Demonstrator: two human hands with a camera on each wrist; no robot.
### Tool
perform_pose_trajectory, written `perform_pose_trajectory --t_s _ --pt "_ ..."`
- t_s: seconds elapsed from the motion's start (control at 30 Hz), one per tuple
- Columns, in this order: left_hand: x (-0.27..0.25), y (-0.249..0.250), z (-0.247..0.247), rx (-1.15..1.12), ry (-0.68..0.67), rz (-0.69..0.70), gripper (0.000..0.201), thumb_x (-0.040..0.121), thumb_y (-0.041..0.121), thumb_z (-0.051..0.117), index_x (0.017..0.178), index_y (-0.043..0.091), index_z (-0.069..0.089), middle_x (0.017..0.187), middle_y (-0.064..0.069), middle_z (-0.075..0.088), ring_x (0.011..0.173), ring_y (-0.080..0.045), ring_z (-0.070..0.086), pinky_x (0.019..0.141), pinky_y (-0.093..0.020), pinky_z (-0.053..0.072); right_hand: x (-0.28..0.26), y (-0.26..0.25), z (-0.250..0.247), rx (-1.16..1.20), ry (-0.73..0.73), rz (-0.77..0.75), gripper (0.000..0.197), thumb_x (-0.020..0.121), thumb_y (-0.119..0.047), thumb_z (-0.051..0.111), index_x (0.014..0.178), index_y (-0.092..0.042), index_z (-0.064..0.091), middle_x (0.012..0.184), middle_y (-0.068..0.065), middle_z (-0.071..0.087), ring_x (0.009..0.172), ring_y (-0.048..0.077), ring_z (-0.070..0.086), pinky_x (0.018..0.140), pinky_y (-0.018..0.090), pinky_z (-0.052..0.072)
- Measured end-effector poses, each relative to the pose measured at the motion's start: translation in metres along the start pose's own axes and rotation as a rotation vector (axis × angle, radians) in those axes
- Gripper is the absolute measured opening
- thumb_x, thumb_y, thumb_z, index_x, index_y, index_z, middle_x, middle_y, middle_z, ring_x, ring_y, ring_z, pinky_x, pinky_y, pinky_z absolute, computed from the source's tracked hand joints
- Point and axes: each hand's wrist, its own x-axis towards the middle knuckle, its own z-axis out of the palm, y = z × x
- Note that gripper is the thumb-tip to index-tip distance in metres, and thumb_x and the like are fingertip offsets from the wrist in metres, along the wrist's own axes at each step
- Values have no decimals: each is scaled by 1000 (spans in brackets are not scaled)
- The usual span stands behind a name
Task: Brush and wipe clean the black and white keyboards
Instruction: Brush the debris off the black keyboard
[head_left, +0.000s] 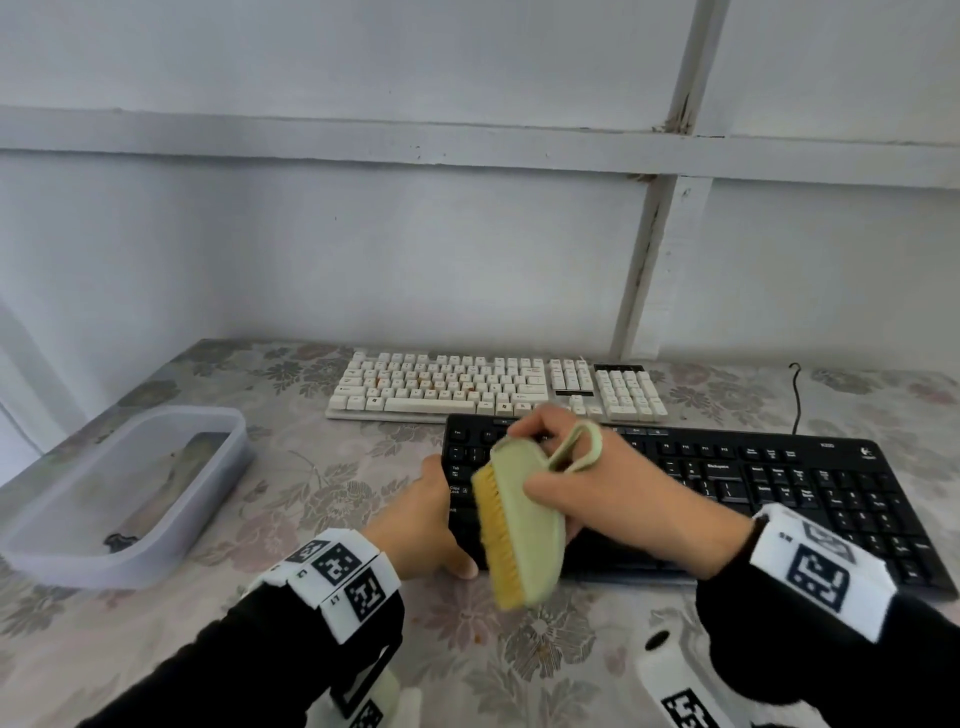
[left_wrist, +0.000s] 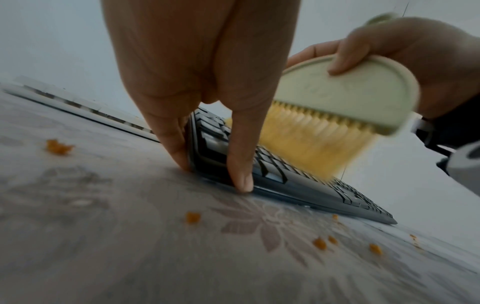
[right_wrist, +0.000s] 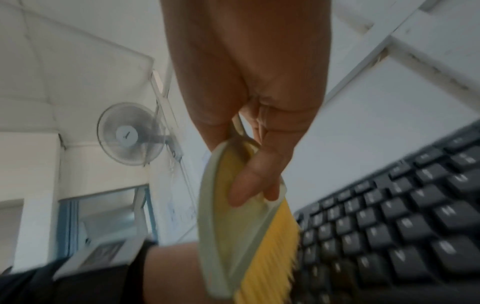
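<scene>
The black keyboard lies flat near the front edge of the worktop, with the white keyboard just behind it toward the back edge, orange crumbs caught between its keys. The brush is gripped in the right hand, fingers curled round its pale green back and loop handle, bristles over the left end of the black keyboard, while the left hand is pressed straight-fingered against that end. The keyboard is judged light, stiff and apt to slide on the smooth cover – best steadied at its end edge – and the soft bristles need only light strokes.
</scene>
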Motion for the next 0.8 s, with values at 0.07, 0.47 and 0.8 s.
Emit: perform_pose_trajectory --t_s 0.07,0.47,0.8 --pt "-1 1 0 -2 -2 -2 95 61 14 82 134 16 22 110 7 42 95 -13 47 76 -23 39 9 -7 -9 42 116 -38 31 85 0 54 111 -16 51 93 4 64 63 5 66 51 22 53" --pt "-1 0 -1 2 -3 -9 95 58 16 83 133 15 24 112 4 47 97 -15 51 75 -25 43 17 -1 16 -117 -20 -9 31 84 -7 56 110 -17 44 94 11 59 77 26 67 56 33 60" --pt "0 1 -2 11 -7 -14 98 59 17 84 136 17 23 123 3 45 109 -17 51 89 -29 44 33 -11 1 -52 166 -89 35 85 -4 53 116 -18 45 96 13 63 78 26 68 61 39 60"
